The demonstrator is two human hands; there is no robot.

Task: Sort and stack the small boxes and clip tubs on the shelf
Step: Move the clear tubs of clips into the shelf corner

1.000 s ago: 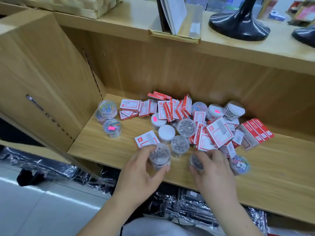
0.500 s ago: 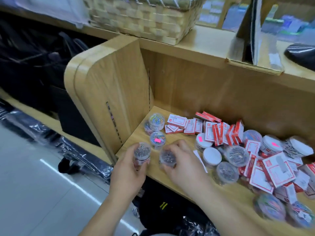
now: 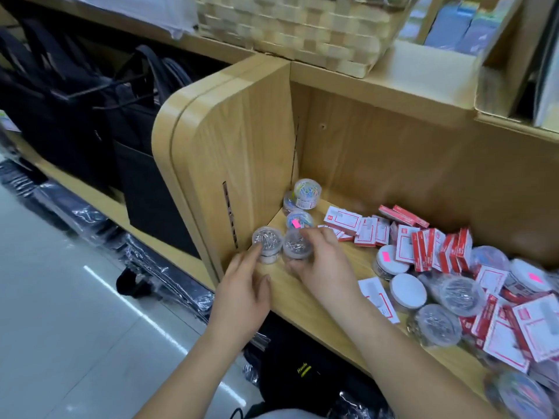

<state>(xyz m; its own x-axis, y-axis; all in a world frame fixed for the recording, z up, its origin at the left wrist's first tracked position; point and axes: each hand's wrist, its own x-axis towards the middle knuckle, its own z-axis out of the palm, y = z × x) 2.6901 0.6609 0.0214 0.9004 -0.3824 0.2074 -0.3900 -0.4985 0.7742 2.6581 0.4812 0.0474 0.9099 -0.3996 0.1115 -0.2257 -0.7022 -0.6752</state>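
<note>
Against side panel | right fingers clamp tub | left fingers loose, touching twin | coloured tubs behind

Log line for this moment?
step: tub placement | left hand: touches left silver-clip tub | right hand: grips right silver-clip tub | spot: shelf, left end, in front of coloured-clip tubs

Pale wooden shelf unit, woven basket above, glossy, perhaps tiled floor.

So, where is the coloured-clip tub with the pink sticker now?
In the head view, the coloured-clip tub stands at the left end of the shelf, beside the wooden side panel, just behind the right hand and in front of another such tub.
</note>
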